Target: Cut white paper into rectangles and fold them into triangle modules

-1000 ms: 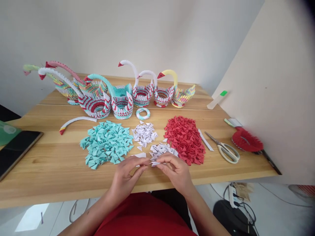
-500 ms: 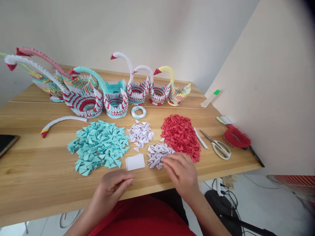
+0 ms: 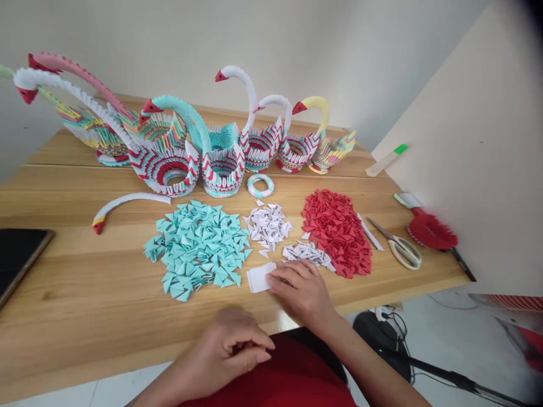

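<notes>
My right hand (image 3: 302, 289) has its curled fingertips on the right edge of a small stack of white paper slips (image 3: 258, 278); its thumb is mostly hidden. Nearer the table's front edge, my left hand (image 3: 237, 347) is loosely curled, thumb and forefinger slightly apart, nothing visible between them. Just beyond my right hand lies a pile of folded white paper triangles (image 3: 309, 253). Another white triangle pile (image 3: 268, 225) sits behind the slips. Turquoise paper triangles (image 3: 201, 246) are heaped to the left, red paper triangles (image 3: 337, 232) to the right.
Several folded-paper swans (image 3: 223, 172) line the back. In front are a turquoise-and-white paper ring (image 3: 260, 185) and a loose white swan neck (image 3: 127, 199). Scissors (image 3: 405, 252), a red hairbrush (image 3: 432, 232) and a green-tipped cutter (image 3: 386, 161) lie right; a dark phone (image 3: 21, 257) lies left.
My right hand has gone from the nearer white triangles to the paper slips. My left hand has drawn back towards me, its finger and thumb parting. The view has shifted left.
</notes>
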The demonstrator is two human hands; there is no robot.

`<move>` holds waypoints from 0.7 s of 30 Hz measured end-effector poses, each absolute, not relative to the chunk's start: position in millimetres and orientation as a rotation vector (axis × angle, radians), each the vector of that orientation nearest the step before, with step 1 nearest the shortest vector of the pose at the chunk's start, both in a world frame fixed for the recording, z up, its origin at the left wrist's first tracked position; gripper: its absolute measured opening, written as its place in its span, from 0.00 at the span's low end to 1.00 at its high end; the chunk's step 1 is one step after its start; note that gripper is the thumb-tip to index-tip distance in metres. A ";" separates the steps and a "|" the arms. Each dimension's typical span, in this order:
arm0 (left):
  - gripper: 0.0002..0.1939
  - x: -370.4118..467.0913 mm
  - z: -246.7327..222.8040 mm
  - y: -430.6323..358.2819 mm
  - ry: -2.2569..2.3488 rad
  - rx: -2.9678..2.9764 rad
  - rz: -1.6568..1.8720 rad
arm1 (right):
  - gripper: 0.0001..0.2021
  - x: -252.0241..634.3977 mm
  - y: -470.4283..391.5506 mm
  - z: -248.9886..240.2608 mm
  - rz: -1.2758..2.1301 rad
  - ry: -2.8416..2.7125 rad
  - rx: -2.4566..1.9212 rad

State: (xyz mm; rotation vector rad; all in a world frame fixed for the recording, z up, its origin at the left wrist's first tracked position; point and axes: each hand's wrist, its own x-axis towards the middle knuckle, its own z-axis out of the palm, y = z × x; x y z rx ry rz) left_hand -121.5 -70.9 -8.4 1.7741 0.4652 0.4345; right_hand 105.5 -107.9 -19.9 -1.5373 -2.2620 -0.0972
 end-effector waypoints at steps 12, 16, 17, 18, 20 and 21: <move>0.13 -124.1 -4.1 -66.1 0.424 1.624 0.388 | 0.08 94.3 -99.5 -8.0 0.021 -2.230 -1.521; 0.12 -124.3 -7.6 -68.2 0.422 1.685 0.410 | 0.10 92.0 -101.7 -5.6 0.048 -2.200 -1.519; 0.11 -124.4 -8.2 -68.7 0.421 1.711 0.416 | 0.10 92.1 -102.7 -5.3 0.059 -2.200 -1.513; 0.11 -124.3 -8.7 -69.2 0.421 1.735 0.422 | 0.10 92.4 -103.6 -5.1 0.071 -2.204 -1.511; 0.11 -123.4 -9.3 -70.3 0.434 1.768 0.434 | 0.09 93.2 -104.8 -6.0 0.090 -2.218 -1.528; 0.11 -122.7 -9.3 -71.0 0.448 1.777 0.446 | 0.10 93.6 -105.0 -7.0 0.092 -2.225 -1.540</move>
